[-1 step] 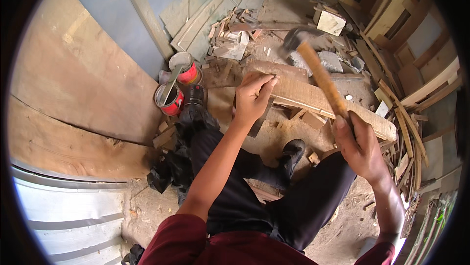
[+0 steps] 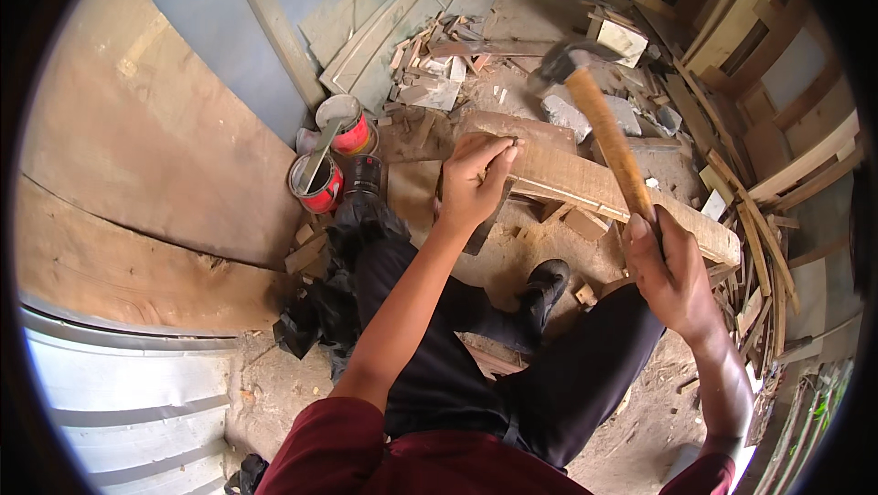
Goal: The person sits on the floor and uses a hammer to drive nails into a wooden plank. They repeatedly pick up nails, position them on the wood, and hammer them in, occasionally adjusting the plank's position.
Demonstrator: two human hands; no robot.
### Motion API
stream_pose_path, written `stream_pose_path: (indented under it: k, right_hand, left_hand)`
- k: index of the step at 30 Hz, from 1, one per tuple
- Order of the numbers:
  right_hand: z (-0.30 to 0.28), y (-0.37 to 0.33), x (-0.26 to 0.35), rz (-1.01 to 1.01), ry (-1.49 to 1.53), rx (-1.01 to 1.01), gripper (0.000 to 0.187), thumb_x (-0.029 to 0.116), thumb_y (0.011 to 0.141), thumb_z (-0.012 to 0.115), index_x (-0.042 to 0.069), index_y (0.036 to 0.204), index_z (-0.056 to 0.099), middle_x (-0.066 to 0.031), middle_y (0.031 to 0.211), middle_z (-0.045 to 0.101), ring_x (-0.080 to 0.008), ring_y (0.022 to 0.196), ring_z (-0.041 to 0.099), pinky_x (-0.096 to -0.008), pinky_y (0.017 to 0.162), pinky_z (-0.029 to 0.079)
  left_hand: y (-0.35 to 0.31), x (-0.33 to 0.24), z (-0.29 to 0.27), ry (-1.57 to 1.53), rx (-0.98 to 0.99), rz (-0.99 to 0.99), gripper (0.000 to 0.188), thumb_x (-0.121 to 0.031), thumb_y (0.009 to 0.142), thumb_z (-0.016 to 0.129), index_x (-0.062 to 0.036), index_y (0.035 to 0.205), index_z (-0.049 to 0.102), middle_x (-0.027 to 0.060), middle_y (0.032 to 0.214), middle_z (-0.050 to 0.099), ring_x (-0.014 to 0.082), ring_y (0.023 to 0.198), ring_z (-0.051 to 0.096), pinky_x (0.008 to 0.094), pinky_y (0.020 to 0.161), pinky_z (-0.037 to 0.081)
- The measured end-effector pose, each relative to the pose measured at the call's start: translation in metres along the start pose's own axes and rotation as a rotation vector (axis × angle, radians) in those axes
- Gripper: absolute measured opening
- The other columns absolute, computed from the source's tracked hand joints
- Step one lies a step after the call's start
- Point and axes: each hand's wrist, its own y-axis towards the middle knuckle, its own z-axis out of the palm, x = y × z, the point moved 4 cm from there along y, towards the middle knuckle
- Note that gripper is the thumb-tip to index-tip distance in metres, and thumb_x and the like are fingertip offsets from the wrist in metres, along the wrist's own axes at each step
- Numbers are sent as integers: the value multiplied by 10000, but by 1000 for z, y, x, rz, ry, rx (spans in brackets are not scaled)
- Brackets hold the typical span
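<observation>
At the far left, a large brown wooden panel (image 2: 155,147) leans beside a grey-blue sheet (image 2: 215,33). Next come two red paint cans, the nearer one (image 2: 322,199) and the farther one (image 2: 351,138), with a flat stick (image 2: 320,155) slanting across them. A black plastic bag (image 2: 315,317) lies crumpled below, near the person's knee.

The left hand (image 2: 476,179) is at the near left end of a thick wooden plank (image 2: 594,179), thumb and forefinger pinched together; whether they grip something small is too fine to tell. The plank runs from there toward the lower right, in front of the person's knees. Above it a hammer (image 2: 608,129) is raised, its blurred head up and to the left. The right hand (image 2: 672,271) has its fingers wrapped around the lower handle. Farther right, scrap wood strips (image 2: 754,230) lie in a heap.
</observation>
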Motion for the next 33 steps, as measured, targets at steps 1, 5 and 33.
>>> stream_pose_path:
  k: [1, 5, 33]
  right_hand:
    - [0, 1, 0, -19, -31, 31, 246, 171, 994, 566, -24, 858, 503, -185, 621, 512, -336, 536, 460, -385, 521, 384]
    - [-3, 2, 1, -88, -140, 101, 239, 166, 993, 565, -24, 861, 505, -187, 624, 515, -333, 540, 474, -388, 529, 389]
    - [-8, 18, 22, -87, -165, 32, 269, 209, 1011, 541, -34, 895, 542, -154, 606, 472, -232, 563, 439, -370, 545, 380]
  left_hand:
    - [-2, -1, 2, -14, -17, 52, 209, -75, 837, 720, 0, 1031, 707, 88, 996, 713, 221, 953, 612, 339, 875, 454]
    - [-2, 6, 2, 53, 28, 121, 343, -101, 760, 784, -3, 1067, 666, 92, 1010, 688, 271, 959, 607, 377, 869, 470]
    - [6, 15, 4, -30, 69, 53, 340, -89, 784, 771, 6, 1087, 650, 101, 1047, 691, 248, 1042, 594, 360, 934, 446]
